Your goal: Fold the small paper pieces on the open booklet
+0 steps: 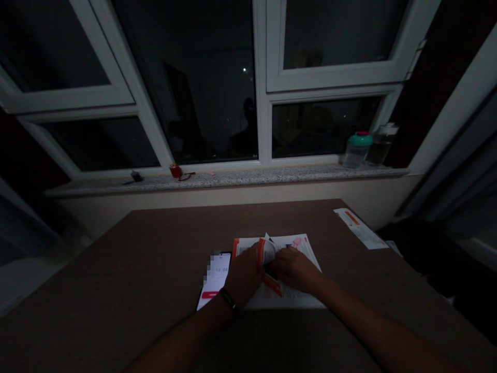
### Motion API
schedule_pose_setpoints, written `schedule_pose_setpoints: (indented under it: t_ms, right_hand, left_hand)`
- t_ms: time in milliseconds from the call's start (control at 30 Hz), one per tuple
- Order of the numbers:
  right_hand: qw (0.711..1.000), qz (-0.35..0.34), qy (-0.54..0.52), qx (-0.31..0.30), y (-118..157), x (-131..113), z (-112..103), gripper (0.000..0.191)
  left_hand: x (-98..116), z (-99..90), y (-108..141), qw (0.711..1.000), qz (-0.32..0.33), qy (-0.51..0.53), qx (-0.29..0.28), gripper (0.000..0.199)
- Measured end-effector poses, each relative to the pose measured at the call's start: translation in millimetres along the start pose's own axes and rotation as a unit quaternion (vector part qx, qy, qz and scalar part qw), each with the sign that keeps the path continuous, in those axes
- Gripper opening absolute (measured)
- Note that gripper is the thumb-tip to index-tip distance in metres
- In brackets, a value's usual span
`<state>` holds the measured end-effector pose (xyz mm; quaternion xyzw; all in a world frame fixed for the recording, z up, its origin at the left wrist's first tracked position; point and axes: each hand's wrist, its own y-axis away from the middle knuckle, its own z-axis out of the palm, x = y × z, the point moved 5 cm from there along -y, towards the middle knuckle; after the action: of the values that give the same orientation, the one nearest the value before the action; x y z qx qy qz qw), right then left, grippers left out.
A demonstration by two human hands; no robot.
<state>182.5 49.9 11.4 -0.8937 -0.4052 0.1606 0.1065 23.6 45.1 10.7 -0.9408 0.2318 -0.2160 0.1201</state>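
Two bare hands meet near the middle of the table's near half in the head view. The left hand (pixel 243 274), with a dark band on its wrist (pixel 228 298), has its fingers closed on a curled white-and-orange paper (pixel 267 251), and the right hand (pixel 295 269) grips the same piece from the other side. That paper sits just above a printed sheet (pixel 272 300) lying loose on the dark brown tabletop (pixel 116 295). A phone (pixel 215 277) lies touching-close beside the sheet's left edge, and a printed slip (pixel 361 228) sits by the far right corner.

A hard pinch could crease or tear the paper, and a sideways slip could shift the sheet or knock the phone. Dim light and the hands hide the fingertips and the paper's inner folds; the sheet's small print is unreadable.
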Motion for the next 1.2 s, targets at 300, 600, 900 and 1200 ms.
schedule_pose_setpoints:
  t_ms: [300,600,900,1200]
  right_hand:
    - [0.999,-0.023,0.034,0.005,1.1,-2.9,3.3,0.011]
    - [0.998,-0.042,0.053,-0.007,-0.2,-9.3,3.1,0.012]
    - [0.997,-0.044,0.061,-0.01,-0.6,-10.3,4.0,0.015]
    - [0.998,-0.041,0.051,-0.019,-1.0,-13.7,0.1,0.017]
  left_hand:
    - [-0.5,-5.4,-3.0,0.997,-0.064,-0.013,-0.049,0.068]
    - [-1.3,-11.4,-5.7,0.989,-0.131,-0.043,-0.058,0.044]
    - [-11.8,-2.8,-4.7,0.991,-0.114,-0.051,-0.05,0.016]
    - [-7.1,-6.2,-4.6,0.992,-0.105,-0.056,-0.048,0.014]
